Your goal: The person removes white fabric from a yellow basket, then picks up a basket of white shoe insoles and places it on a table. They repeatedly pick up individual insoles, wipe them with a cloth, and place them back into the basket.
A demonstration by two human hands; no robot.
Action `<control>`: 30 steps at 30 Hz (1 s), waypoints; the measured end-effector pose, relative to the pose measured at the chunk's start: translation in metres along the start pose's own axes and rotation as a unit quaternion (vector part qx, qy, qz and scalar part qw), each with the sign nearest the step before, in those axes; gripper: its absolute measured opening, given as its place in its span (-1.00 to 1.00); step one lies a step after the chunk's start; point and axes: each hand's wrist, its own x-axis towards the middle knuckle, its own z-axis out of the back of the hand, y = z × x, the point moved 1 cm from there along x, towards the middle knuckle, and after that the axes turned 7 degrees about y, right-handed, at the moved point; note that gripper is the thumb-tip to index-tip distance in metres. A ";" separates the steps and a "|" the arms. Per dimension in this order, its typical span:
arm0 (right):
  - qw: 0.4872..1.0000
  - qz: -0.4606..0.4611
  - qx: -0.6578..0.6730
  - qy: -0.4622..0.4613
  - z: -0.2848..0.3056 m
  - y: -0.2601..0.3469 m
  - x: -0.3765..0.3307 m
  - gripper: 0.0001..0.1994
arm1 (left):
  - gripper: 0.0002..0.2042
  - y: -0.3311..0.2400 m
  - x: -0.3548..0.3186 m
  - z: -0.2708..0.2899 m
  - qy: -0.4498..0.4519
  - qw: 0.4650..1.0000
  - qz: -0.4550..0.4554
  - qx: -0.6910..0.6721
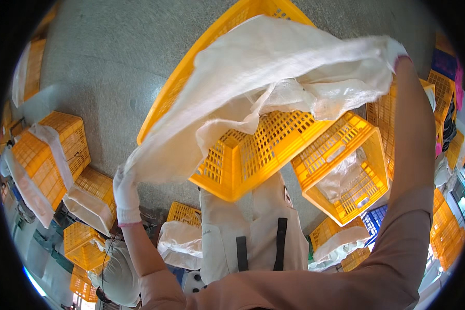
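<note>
A white woven sheet or sack (253,57) is stretched wide between my two gloved hands, over a large yellow perforated crate (232,175). My left hand (125,194), in a white glove, is closed on the sheet's lower left end. At the upper right my right hand (395,50), also gloved, grips the opposite end with that arm reaching far out. The sheet is blurred along its edge. Its loose, wrinkled inner part hangs into the crate and hides much of the inside. The crate's near corner and slotted walls show below the sheet.
Close on the right stands a smaller yellow crate (341,170) with clear film inside. Yellow crates with white liners (49,155) are stacked at the left. A person in a light cap (121,271) is at the lower left. Grey floor (108,67) extends beyond the crate.
</note>
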 end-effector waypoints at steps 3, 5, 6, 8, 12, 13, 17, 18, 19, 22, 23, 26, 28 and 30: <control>0.996 0.074 -0.030 -0.027 0.051 0.123 0.073 -0.43 | -0.68 0.029 0.062 0.026 -0.138 0.976 -0.048 -0.160; 0.993 0.105 -0.024 -0.040 0.048 0.194 0.102 -0.43 | -0.66 0.066 0.127 0.052 -0.228 0.972 -0.040 -0.052; 0.993 0.114 -0.021 -0.037 0.038 0.222 0.114 -0.43 | -0.66 0.090 0.161 0.067 -0.263 0.960 -0.022 0.089; 0.994 0.108 -0.011 -0.022 0.001 0.251 0.133 -0.43 | -0.65 0.157 0.208 0.090 -0.209 0.976 0.054 0.015; 0.999 0.044 0.007 0.032 -0.113 0.190 0.133 -0.42 | -0.66 0.314 0.198 0.070 -0.136 0.940 0.199 -0.242; 0.999 0.014 0.007 0.045 -0.139 0.158 0.121 -0.42 | -0.66 0.342 0.178 0.052 -0.132 0.937 0.215 -0.242; 0.988 -0.086 -0.039 0.120 -0.184 0.045 0.014 -0.42 | -0.66 0.331 0.083 -0.003 -0.184 0.951 0.232 -0.093; 0.987 -0.114 -0.025 0.111 -0.176 0.039 -0.019 -0.42 | -0.66 0.297 0.061 -0.006 -0.248 0.952 0.168 0.068; 0.962 -0.176 0.182 -0.104 -0.160 0.036 -0.059 -0.37 | -0.66 0.257 0.043 -0.010 -0.283 0.941 0.091 0.164; 0.837 0.179 0.506 -0.101 -0.110 0.096 -0.142 -0.44 | -0.46 0.146 0.015 -0.029 -0.263 0.920 -0.076 0.280; 0.908 0.213 0.342 -0.115 -0.103 0.128 -0.164 -0.41 | -0.37 0.122 0.014 -0.044 -0.214 0.882 -0.158 0.388; 0.910 0.372 0.011 -0.182 -0.099 0.175 -0.183 -0.57 | -0.22 0.114 0.023 -0.119 0.151 0.774 -0.213 0.576; 0.947 0.315 -0.037 -0.044 -0.117 0.159 -0.183 -0.74 | -0.31 0.143 0.007 -0.159 0.299 0.694 -0.034 0.654; 0.947 0.319 -0.034 0.020 -0.139 0.110 -0.191 -0.83 | -0.49 0.177 -0.036 -0.180 0.396 0.655 0.077 0.639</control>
